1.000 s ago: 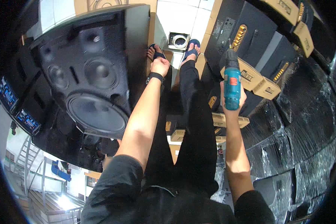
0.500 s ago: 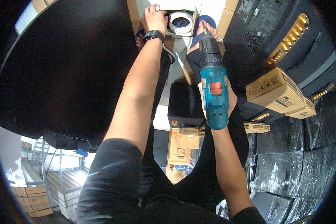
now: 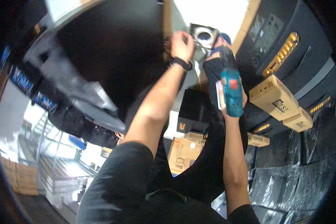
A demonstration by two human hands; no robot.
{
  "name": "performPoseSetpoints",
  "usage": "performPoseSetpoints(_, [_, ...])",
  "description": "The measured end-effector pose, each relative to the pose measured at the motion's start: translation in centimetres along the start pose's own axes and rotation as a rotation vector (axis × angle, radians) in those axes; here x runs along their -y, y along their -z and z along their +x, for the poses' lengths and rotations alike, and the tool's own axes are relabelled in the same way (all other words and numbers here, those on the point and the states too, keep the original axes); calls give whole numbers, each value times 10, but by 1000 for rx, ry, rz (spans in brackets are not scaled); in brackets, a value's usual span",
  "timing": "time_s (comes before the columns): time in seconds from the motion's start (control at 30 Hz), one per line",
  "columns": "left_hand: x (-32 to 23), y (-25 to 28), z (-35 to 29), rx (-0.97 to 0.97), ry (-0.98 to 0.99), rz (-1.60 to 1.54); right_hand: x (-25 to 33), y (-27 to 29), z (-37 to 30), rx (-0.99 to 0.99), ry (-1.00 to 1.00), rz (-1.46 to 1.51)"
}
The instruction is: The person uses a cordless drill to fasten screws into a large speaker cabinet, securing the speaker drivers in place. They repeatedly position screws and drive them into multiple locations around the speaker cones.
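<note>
My right hand (image 3: 244,98) is wrapped round the handle of a teal and black cordless drill (image 3: 233,99), its nose pointing away from me above my right foot. My left hand (image 3: 182,46) is closed, fingers bent in a pinch, just left of a small open box (image 3: 211,45). Blur hides what the fingers hold, if anything. Inside that box sits a round white tub (image 3: 197,33) with small dark pieces in it. A dark band with a watch is on my left wrist.
A big black panel (image 3: 138,44) stands at my left. Black cabinets with gold strips (image 3: 282,54) line the right side, with brown cartons (image 3: 274,99) in front. Wrapped black stacks (image 3: 276,168) stand nearer. A blurred person in dark clothes (image 3: 82,127) is at the left.
My left hand has drawn back from the small box and closed. The view has shifted, and the person at the left has come into sight. The drill stays in my right hand.
</note>
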State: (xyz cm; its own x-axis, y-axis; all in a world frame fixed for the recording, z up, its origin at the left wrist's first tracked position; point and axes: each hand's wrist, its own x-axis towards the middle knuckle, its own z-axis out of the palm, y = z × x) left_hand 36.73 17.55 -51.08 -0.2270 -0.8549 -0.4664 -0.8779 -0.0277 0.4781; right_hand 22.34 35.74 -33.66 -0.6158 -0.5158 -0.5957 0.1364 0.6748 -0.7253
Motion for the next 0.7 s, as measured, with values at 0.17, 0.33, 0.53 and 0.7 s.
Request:
performPoseSetpoints(0.17, [-130,203,-113,134,471,-1063,167,64,-85,191,45,25])
performPoseSetpoints(0.33, [-249,457,-219,221,598,-1440,346,162,-190,417,436,-171])
performPoseSetpoints(0.53, [-308,608,-331,15,236,-1662,485,224,-256,617,939,-681])
performPoseSetpoints(0.7, [-314,648,-409,-221,43,-1865,557,213,-291,795,1136,-287])
